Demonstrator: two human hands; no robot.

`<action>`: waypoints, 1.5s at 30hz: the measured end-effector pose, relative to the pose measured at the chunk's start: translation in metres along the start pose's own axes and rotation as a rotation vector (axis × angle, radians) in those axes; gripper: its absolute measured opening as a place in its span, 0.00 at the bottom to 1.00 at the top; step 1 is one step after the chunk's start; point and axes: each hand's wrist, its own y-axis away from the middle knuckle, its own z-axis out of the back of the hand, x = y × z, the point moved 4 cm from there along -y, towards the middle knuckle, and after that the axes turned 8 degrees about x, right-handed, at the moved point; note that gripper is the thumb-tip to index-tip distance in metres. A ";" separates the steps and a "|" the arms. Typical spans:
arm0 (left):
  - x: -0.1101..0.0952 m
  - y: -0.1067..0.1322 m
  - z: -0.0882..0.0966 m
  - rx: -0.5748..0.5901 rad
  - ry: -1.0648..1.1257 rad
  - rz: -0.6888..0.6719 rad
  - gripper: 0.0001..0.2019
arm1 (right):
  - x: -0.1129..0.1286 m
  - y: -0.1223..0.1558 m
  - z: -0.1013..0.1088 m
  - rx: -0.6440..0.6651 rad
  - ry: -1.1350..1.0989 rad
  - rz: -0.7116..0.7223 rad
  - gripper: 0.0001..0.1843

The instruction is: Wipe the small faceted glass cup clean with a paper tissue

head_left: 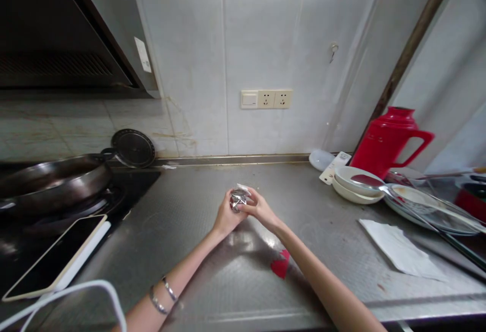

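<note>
A small, shiny silver bundle with a crinkled surface [239, 198], which looks like foil, is held between my two hands above the steel counter [182, 210]. My left hand [226, 216] cups it from the left and below, fingers curled round it. From the right, the thumb and fingers of my right hand [260, 209] close on the same bundle. Its contents, if any, are hidden. On the counter by my right forearm lies a ragged red scrap [280, 264].
At left, a large pan [56, 182] sits on the stove, with a phone [56, 256] and white cable [87, 284] nearer me. Stacked bowls [359, 198], a red thermos flask [387, 142] and a plate with utensils [436, 210] stand right, behind a white paper [402, 251].
</note>
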 end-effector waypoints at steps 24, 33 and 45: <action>-0.001 0.002 0.002 0.158 -0.269 -0.179 0.45 | -0.021 -0.003 0.019 -0.205 -0.012 -0.299 0.30; -0.002 0.001 0.003 0.128 -0.071 -0.176 0.42 | -0.016 -0.008 0.036 -0.236 0.244 -0.146 0.22; 0.005 0.003 -0.005 0.174 -0.050 -0.148 0.42 | 0.023 0.006 0.018 -0.215 0.654 0.275 0.17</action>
